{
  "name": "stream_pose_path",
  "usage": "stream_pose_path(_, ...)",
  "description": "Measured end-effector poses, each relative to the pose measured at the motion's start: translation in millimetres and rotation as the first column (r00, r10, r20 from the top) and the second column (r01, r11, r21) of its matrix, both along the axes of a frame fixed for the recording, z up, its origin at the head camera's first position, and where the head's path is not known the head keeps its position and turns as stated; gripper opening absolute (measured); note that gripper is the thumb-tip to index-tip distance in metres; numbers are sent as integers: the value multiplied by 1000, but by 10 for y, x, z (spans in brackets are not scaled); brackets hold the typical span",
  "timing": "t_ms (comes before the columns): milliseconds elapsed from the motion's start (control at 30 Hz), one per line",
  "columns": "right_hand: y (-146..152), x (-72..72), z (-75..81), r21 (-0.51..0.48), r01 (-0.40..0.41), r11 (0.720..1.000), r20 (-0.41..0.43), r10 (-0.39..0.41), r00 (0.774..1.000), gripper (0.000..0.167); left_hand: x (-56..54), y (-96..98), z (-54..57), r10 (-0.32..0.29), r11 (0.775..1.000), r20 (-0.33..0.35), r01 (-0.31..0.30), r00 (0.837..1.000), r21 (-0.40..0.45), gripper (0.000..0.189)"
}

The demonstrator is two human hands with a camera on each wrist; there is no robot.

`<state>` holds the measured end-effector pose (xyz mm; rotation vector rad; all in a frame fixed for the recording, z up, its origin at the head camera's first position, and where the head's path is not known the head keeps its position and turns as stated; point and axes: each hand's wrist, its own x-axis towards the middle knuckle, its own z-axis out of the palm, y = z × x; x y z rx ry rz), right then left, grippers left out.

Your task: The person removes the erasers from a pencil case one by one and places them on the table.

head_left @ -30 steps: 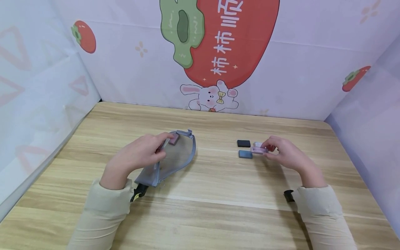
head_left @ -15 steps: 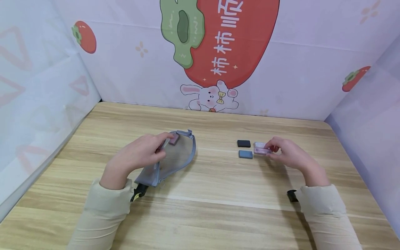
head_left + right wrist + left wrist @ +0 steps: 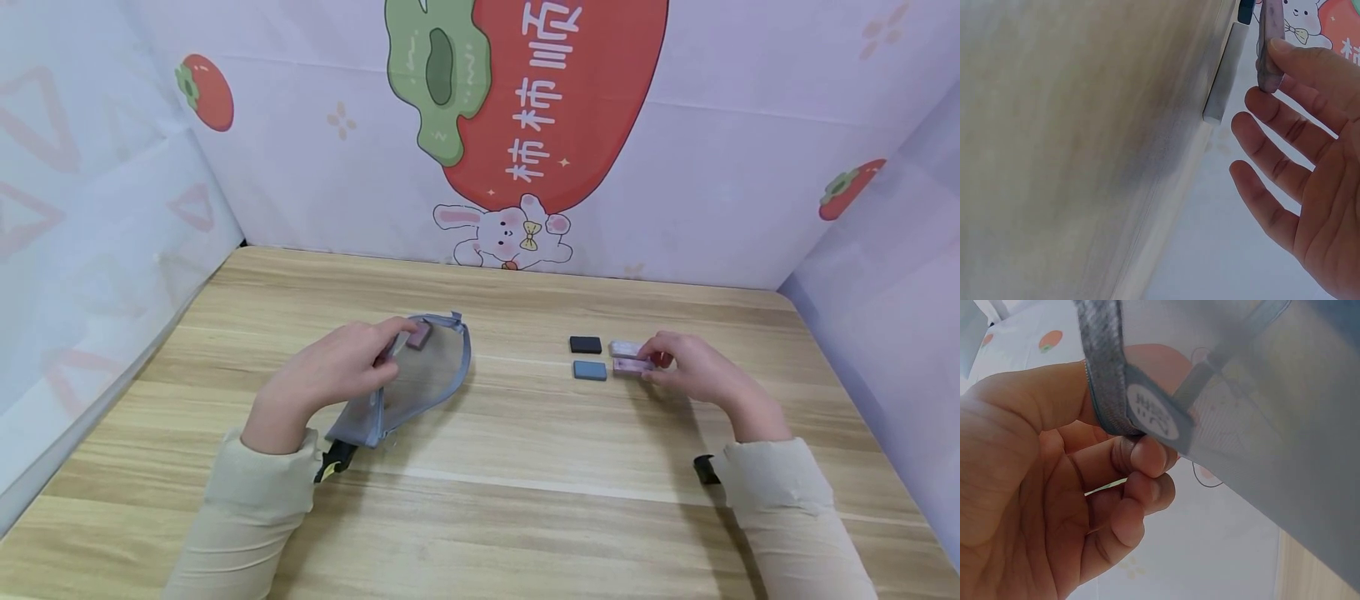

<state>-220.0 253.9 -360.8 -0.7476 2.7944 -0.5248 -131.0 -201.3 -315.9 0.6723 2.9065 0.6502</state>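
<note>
My left hand pinches the zip edge of a grey-blue mesh pouch at its upper left. The left wrist view shows thumb and fingers on the zipper tape beside a printed tag. A dusky pink block shows at the pouch's far end, just by my index fingertip. On the right, my right hand pinches a small purple marbled block between thumb and fingers. The block's near end is hidden by my fingertips. Directly behind it lies a pale lilac block.
A black block and a blue block lie left of the purple one. The wooden table meets a printed cloth backdrop at its far edge. Black wrist-camera parts show beneath the left cuff.
My right hand has shifted the purple block a little right and toward me, away from the blue block, uncovering more of the lilac block. The left hand and pouch have stayed put.
</note>
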Motion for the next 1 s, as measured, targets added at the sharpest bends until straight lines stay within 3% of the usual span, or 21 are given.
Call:
stream_pose_path(267, -16, -30, 16, 16, -27, 1000, 3, 27, 1000, 21, -2, -4, 7, -3, 1000, -6, 3, 1000, 14, 43)
stream_pose_path(567, -35, -50, 4, 34, -13, 999, 68, 11, 998, 21, 2, -9, 9, -9, 1000, -10, 9, 1000, 15, 42)
stream_pose_path(1000, -25, -69, -47, 71, -11, 997, 100, 4, 995, 17, 11, -23, 16, -8, 1000, -12, 9, 1000, 17, 43)
